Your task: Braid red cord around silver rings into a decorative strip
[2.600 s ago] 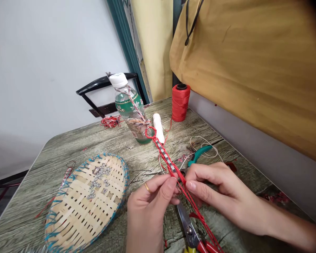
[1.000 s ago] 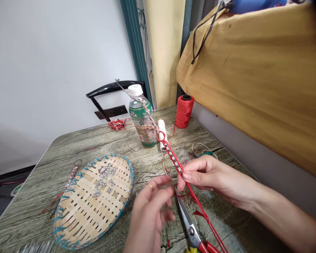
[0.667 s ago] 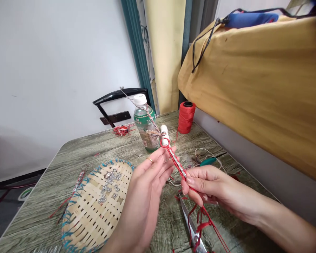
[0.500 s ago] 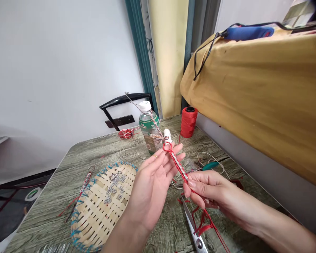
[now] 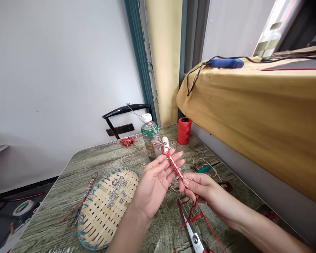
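A braided red cord bracelet with a row of silver metal pieces and a loop at its far end stretches between my hands. My left hand lies palm up with its fingers extended under the bracelet, the thumb tip close to the loop. My right hand pinches the bracelet's near end between thumb and fingers. Loose red cords trail below it. Scissors lie on the table under the right hand, blades partly among red scraps.
Left of my hands sits a woven bamboo tray with several metal nuts. Another braided cord lies beside it. Behind my hands stand a bottle, a white spool and a red thread spool. A cloth-covered surface rises at right.
The view has tilted up slightly, so the table things appear lower. Both hands keep nearly the same pose on the bracelet.
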`<act>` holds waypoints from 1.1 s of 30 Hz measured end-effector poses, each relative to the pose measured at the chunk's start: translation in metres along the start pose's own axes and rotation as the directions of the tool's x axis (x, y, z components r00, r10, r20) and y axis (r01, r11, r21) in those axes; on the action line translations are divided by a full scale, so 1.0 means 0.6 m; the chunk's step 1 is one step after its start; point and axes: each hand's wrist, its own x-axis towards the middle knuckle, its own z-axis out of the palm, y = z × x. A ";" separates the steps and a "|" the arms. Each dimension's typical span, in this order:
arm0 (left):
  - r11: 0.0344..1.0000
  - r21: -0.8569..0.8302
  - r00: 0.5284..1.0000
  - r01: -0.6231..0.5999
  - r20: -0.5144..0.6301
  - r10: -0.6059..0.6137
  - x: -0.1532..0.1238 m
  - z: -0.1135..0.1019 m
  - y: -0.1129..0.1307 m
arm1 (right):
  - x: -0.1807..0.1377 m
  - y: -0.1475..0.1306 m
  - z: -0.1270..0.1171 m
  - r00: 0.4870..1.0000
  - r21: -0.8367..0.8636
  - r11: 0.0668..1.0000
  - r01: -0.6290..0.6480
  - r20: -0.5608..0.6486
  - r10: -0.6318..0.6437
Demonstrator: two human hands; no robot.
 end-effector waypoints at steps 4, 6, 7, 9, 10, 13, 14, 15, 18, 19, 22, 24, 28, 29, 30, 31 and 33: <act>0.995 0.081 0.996 0.051 0.065 -0.056 -0.007 -0.002 0.004 | -0.001 0.000 -0.005 0.996 -0.124 0.988 0.090 -0.010 -0.092; 0.994 0.095 0.994 0.049 0.095 -0.058 -0.009 -0.002 0.004 | -0.001 0.001 -0.006 0.995 -0.143 0.985 0.099 -0.021 -0.103; 0.995 0.096 0.994 0.041 0.101 -0.051 -0.010 -0.002 0.004 | -0.001 0.001 -0.006 0.994 -0.149 0.984 0.101 -0.025 -0.106; 0.996 0.092 0.995 0.021 0.097 -0.030 -0.010 -0.003 0.004 | -0.002 0.001 -0.005 0.994 -0.149 0.984 0.099 -0.032 -0.105; 0.996 0.086 0.996 0.005 0.089 -0.013 -0.009 -0.004 0.005 | -0.002 0.001 -0.004 0.994 -0.142 0.985 0.096 -0.034 -0.101; 0.997 0.061 0.997 -0.042 0.073 0.038 -0.005 -0.007 0.008 | -0.003 0.004 -0.001 0.997 -0.092 0.993 0.071 -0.033 -0.074; 0.997 0.056 0.996 -0.055 0.073 0.050 -0.003 -0.008 0.010 | -0.002 0.005 -0.001 0.997 -0.070 0.996 0.062 -0.032 -0.064; 0.996 0.055 0.995 -0.067 0.075 0.063 -0.001 -0.009 0.011 | -0.002 0.007 -0.001 0.998 -0.048 0.997 0.053 -0.030 -0.055; 0.993 0.053 0.991 -0.109 0.079 0.105 0.006 -0.013 0.014 | 0.001 0.014 -0.001 0.999 0.008 0.999 0.043 -0.027 -0.043; 0.991 0.053 0.990 -0.124 0.079 0.120 0.007 -0.014 0.014 | 0.002 0.015 -0.001 0.999 0.021 0.999 0.045 -0.030 -0.044; 0.987 0.067 0.987 -0.148 0.080 0.142 0.007 -0.019 0.013 | 0.002 0.016 0.006 0.997 0.049 0.997 0.058 -0.045 -0.056; 0.987 0.099 0.989 -0.130 0.084 0.122 0.000 -0.022 0.011 | 0.002 0.016 0.012 0.997 0.059 0.996 0.063 -0.047 -0.061; 0.977 0.213 0.993 -0.027 0.116 0.002 -0.021 -0.018 0.002 | 0.001 0.016 0.018 0.996 0.059 0.995 0.086 -0.041 -0.084; 0.970 0.242 0.992 -0.008 0.127 -0.024 -0.025 -0.016 -0.001 | 0.001 0.017 0.017 0.995 0.055 0.994 0.096 -0.041 -0.094; 0.964 0.266 0.990 0.004 0.136 -0.041 -0.029 -0.014 -0.004 | 0.001 0.018 0.017 0.994 0.050 0.993 0.105 -0.042 -0.103; 0.958 0.287 0.989 0.010 0.142 -0.052 -0.032 -0.012 -0.008 | 0.001 0.019 0.016 0.993 0.044 0.993 0.113 -0.043 -0.111; 0.949 0.314 0.989 0.014 0.138 -0.060 -0.035 -0.010 -0.016 | 0.000 0.019 0.013 0.992 0.028 0.992 0.121 -0.048 -0.119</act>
